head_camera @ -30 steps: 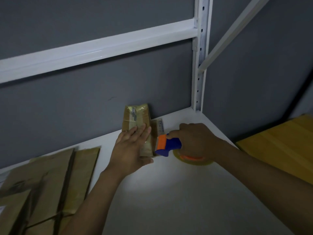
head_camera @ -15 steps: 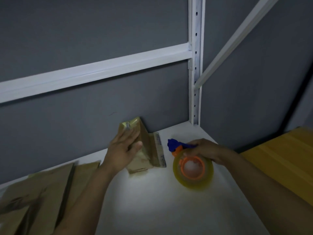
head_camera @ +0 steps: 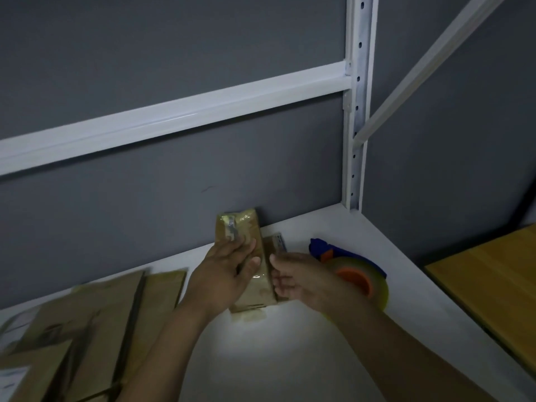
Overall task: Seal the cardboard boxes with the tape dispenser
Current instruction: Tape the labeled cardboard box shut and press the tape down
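Freed by the right hand [head_camera: 304, 282], the tape dispenser [head_camera: 355, 274] now lies on the shelf [head_camera: 290, 358] (3 o'clock of the box [head_camera: 258, 290]); both grips loose, straight fingers touch the box, left hand [head_camera: 226, 274] flat atop.

The left hand [head_camera: 229, 274] lies flat on the small cardboard box [head_camera: 255, 294], fingers straight and pointing along its length, thumb spread across its top face. The right hand [head_camera: 301, 281] sits just right of the box, palm turned toward it, fingers loosely extended with their tips at its right edge, holding nothing. Both bare forearms reach in from below the box, converging on it
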The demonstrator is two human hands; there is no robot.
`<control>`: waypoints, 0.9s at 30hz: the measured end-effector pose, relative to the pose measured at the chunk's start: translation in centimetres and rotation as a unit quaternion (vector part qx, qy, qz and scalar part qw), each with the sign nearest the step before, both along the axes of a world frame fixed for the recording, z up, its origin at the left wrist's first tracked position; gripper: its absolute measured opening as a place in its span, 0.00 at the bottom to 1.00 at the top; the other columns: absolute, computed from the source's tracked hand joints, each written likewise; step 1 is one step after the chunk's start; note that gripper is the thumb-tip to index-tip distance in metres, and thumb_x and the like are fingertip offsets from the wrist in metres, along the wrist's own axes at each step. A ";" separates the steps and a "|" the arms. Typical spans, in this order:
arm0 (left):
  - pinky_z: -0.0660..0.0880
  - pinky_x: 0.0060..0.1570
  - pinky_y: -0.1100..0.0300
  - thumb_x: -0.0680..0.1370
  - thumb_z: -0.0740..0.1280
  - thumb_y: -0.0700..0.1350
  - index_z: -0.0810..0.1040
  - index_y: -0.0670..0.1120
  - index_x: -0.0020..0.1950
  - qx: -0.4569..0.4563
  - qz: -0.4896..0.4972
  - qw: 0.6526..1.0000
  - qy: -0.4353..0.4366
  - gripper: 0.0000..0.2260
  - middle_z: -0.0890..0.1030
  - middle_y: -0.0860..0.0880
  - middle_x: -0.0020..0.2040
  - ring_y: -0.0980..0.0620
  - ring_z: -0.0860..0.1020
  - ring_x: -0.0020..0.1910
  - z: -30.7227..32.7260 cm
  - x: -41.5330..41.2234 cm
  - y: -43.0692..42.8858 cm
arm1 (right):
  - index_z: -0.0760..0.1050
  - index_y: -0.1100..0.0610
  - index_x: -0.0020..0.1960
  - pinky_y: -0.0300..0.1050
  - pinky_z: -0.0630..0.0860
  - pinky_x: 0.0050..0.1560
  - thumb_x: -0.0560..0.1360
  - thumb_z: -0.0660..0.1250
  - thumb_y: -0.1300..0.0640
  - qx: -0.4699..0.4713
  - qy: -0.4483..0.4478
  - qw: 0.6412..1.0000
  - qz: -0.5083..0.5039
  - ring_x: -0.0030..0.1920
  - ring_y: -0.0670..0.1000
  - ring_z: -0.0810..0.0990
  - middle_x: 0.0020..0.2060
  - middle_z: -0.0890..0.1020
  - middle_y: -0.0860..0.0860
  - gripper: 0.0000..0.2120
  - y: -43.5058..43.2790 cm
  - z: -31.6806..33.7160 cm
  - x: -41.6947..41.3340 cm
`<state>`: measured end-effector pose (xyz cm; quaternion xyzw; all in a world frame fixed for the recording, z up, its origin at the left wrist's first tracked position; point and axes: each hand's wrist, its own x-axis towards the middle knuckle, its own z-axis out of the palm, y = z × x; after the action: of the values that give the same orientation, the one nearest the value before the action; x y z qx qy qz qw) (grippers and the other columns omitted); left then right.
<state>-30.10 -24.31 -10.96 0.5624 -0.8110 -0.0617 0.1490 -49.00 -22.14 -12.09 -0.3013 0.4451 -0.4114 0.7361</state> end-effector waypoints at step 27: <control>0.58 0.71 0.68 0.73 0.73 0.35 0.79 0.47 0.63 0.083 -0.170 0.958 0.216 0.19 0.76 0.55 0.67 0.62 0.63 0.73 -0.1 8.4 0.6 | 0.72 0.51 0.68 0.41 0.57 0.72 0.73 0.72 0.54 -0.553 0.474 0.668 0.155 0.74 0.42 0.53 0.70 0.62 0.39 0.25 -2.4 -1.2 -1.4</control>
<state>-21.70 -23.73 -11.09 0.3997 -0.8350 -0.2736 0.2609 -50.37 -24.54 -13.29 -0.8719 0.3720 -0.2642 0.1780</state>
